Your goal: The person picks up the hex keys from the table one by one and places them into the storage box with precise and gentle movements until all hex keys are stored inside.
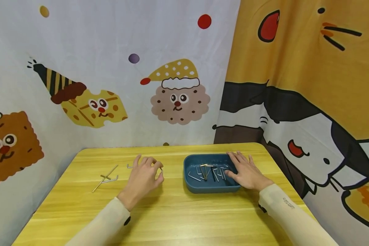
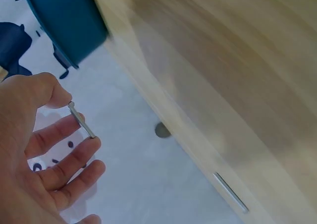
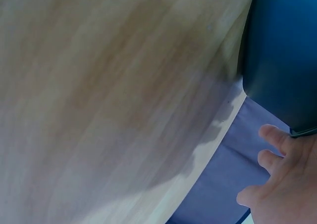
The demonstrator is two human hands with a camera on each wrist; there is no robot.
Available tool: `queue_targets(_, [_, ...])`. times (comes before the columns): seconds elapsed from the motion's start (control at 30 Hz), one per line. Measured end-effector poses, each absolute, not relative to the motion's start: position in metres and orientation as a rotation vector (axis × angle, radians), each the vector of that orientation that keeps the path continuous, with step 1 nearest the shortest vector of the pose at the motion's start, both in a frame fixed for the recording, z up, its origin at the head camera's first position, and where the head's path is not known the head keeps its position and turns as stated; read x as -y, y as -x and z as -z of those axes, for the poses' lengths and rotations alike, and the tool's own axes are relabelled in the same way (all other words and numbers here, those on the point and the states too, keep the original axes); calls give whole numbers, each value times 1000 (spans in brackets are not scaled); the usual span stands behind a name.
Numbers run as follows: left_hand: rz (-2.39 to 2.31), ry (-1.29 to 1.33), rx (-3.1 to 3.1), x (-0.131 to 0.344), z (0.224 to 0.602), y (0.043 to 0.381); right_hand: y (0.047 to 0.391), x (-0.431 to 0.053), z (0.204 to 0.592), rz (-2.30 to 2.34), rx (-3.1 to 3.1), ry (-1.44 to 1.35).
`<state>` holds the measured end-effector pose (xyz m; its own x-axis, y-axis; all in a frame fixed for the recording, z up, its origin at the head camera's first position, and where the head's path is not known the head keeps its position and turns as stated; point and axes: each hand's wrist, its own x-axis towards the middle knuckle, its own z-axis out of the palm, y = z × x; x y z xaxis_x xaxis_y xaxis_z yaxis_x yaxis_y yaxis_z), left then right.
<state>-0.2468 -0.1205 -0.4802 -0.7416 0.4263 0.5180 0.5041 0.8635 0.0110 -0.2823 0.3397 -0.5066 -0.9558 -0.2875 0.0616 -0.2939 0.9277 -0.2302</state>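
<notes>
My left hand (image 1: 144, 176) is raised over the table, left of a blue plastic box (image 1: 213, 189). Thumb and fingertips pinch a small silver hex key (image 2: 81, 121), seen plainly in the left wrist view. My right hand (image 1: 249, 172) rests at the right wall of the box, its thumb over the inside and its other fingers extended past the rim. Several hex keys (image 1: 194, 177), silver, black and brass-coloured, lie loose inside the box. To the left, a long brass-coloured key (image 1: 96, 187) and a silver hex key (image 1: 112, 180) lie crossed on the wood.
Another silver hex key (image 1: 129, 166) lies just beyond my left hand, near the back of the yellow wooden table (image 1: 178, 218). A cartoon-printed cloth (image 1: 172, 41) hangs directly behind the table's far edge and along its right side.
</notes>
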Motion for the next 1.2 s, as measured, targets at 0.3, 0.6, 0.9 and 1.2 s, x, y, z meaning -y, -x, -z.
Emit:
queue_targets(0.3, [273, 771, 2560, 88, 471, 252, 283, -342, 504, -347, 3076, -465])
queue_targets(0.6, [286, 845, 2569, 66, 469, 260, 282, -341, 507, -354, 3054, -477])
queue_targets(0.9, [304, 921, 2641, 49, 457, 273, 281, -339, 504, -367, 3049, -479])
queue_targets(1.2, [266, 1076, 2752, 34, 442, 277, 281, -338, 503, -361, 3054, -478])
